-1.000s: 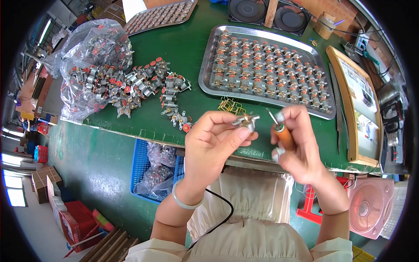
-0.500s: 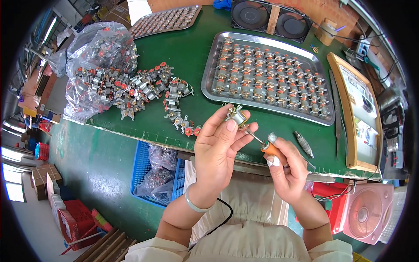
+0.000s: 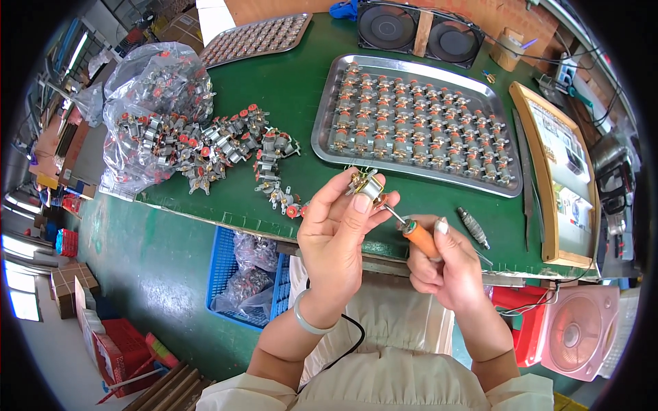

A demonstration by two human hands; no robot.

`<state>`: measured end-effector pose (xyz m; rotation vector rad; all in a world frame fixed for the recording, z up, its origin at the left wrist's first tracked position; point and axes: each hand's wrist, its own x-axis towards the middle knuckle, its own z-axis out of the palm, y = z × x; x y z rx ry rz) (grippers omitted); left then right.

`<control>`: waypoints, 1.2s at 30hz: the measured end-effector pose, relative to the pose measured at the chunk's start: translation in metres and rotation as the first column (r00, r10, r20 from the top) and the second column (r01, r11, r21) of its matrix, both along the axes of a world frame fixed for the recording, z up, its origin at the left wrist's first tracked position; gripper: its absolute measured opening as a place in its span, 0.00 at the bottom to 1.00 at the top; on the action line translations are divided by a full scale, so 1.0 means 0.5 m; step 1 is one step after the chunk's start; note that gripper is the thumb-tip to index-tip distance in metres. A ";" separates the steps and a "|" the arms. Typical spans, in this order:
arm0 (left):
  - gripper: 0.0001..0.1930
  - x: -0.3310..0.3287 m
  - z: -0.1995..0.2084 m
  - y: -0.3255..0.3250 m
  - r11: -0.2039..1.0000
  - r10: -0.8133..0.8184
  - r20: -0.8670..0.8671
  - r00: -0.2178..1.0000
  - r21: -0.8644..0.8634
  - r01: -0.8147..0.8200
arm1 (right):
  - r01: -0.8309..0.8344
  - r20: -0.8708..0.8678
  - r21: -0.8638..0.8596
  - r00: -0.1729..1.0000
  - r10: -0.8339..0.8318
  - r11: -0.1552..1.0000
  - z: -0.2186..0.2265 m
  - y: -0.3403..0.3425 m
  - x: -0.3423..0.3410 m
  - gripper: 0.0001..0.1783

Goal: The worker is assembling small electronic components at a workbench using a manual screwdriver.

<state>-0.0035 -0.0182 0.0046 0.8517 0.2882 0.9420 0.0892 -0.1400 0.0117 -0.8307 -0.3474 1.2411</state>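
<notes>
My left hand (image 3: 334,246) pinches a small silver metal part (image 3: 369,188) with brass-coloured fittings between thumb and fingers, above the bench's near edge. In my right hand (image 3: 452,270) is a screwdriver (image 3: 422,241) with an orange handle. Its shaft points up and left, and the tip meets the lower end of the part; my fingers partly hide the contact. Just beyond my hands, a metal tray (image 3: 322,147) holds rows of similar parts with red discs. A loose pile of such parts (image 3: 212,147) lies to the left, spilling from a clear plastic bag (image 3: 120,85).
A grey ribbed metal tool piece (image 3: 473,227) lies right of my right hand. Farther right stands a wooden-framed board (image 3: 541,171). Two black fans (image 3: 387,26) and a second tray (image 3: 301,27) are at the back. Below the green bench (image 3: 274,75) sits a blue crate (image 3: 218,274).
My right hand has turned about the screwdriver handle, with the thumb now raised and the fingers curled below. My left hand has shifted slightly left, still pinching the part.
</notes>
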 end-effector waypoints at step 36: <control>0.16 -0.001 -0.013 -0.002 0.993 -0.099 0.063 0.993 0.074 0.095 | 0.219 0.541 -0.151 0.835 -0.105 0.964 0.026 -0.017 0.027 0.14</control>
